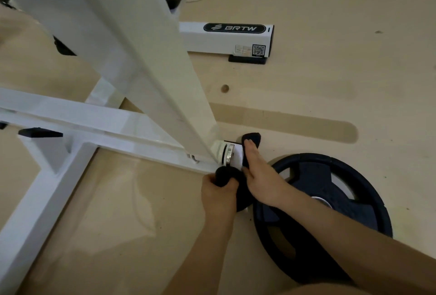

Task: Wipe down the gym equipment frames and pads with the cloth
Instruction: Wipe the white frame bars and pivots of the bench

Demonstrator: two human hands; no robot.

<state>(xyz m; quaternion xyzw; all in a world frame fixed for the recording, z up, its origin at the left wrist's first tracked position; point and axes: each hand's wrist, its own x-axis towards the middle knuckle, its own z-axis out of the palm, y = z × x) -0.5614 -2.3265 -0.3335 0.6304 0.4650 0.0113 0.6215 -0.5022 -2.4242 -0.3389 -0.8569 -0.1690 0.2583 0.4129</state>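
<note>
Glossy white metal frame [132, 127], dark cloth [252, 140]

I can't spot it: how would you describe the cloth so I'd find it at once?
Follow the slanted white post down to its foot. The cloth is the black wad there, bunched in the left hand and pressed under the right hand. Unlike the round weight plate beside it, it is crumpled.

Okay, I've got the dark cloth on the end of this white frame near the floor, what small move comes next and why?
Probably slide your right hand and the dark cloth left over the chrome pivot washer at the foot of the white metal frame. Its flat fingers press cloth only on the beam's end, the left hand grips the bunched slack, and the joint looks uncovered.
</note>
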